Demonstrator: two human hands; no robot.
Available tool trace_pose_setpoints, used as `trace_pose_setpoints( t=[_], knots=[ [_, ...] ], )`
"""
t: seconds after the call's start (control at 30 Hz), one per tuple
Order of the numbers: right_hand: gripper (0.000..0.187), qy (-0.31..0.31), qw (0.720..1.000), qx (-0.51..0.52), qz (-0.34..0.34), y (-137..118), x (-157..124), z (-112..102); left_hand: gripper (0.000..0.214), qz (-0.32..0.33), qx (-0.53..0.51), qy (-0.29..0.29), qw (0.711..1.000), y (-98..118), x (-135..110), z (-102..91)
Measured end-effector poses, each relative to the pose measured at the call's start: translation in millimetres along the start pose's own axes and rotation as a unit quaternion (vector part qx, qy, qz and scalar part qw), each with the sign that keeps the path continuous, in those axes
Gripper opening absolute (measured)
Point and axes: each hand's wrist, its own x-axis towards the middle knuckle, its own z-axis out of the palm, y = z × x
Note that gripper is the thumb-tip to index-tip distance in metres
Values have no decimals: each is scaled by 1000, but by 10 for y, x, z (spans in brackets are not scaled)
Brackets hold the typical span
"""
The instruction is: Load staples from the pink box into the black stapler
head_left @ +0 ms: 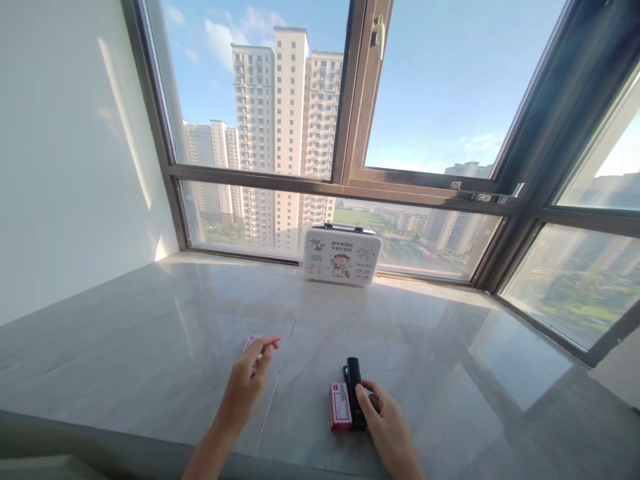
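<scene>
A black stapler (354, 387) lies lengthwise on the grey marble-look sill, pointing away from me. My right hand (383, 417) grips it from the right, thumb over its top and fingers curled at its side. Against the stapler's left side sits a small pink and white box (341, 408), with a greyish patch on its top. To the left, my left hand (253, 373) is above the sill, its fingertips drawn together and pointing right. Whatever they hold, if anything, is too small to make out. Partly hidden behind that hand is another pink and white box (251, 340).
A white carry case (343, 257) with cartoon prints stands upright against the window at the back. Dark window frames (345, 100) bound the sill behind and at the right, and a pale wall (75, 147) rises at the left. The sill's front edge (100, 433) runs nearby.
</scene>
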Motion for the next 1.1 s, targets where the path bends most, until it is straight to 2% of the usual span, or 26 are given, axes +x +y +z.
trace_pose_setpoints(
  t=[0.03,0.07,0.17,0.23,0.33,0.43,0.57,0.67,0.73,0.83,0.9,0.97,1.1],
  knots=[
    [63,0,1000,0,1,-2,-2,3,47,-17,37,33,999,-194,38,-156],
    [62,-1,1000,0,1,-3,-3,5,47,-18,82,42,996,-392,53,-297],
    [63,0,1000,5,1,-10,-6,4,45,30,184,-39,982,-891,-40,-584],
    [64,3,1000,9,-1,-19,-12,2,43,50,197,-74,976,-1080,-193,-664],
    [65,5,1000,8,-4,-39,-24,-1,38,41,167,-72,983,-1139,-454,-693],
    [66,4,1000,0,-4,-56,-36,-3,32,9,119,-88,989,-981,-634,-663],
    [66,2,1000,-10,-8,-49,-43,-2,27,-32,56,-163,984,-496,-630,-457],
    [66,-6,1000,-19,-17,-11,-38,1,38,-14,-10,-200,980,-2,-488,-134],
    [66,-9,999,-27,-24,19,-33,2,45,31,-42,-188,981,313,-397,132],
    [63,-8,999,-35,-38,49,-34,1,59,61,-54,-227,971,631,-334,516],
    [61,-4,998,-38,-46,54,-40,3,64,65,-63,-256,962,703,-335,708],
    [59,1,998,-41,-50,54,-42,6,68,60,-81,-260,960,689,-349,816],
    [65,-2,999,-30,-41,53,-34,-6,91,52,-116,-255,959,583,-370,785]
  ],
)
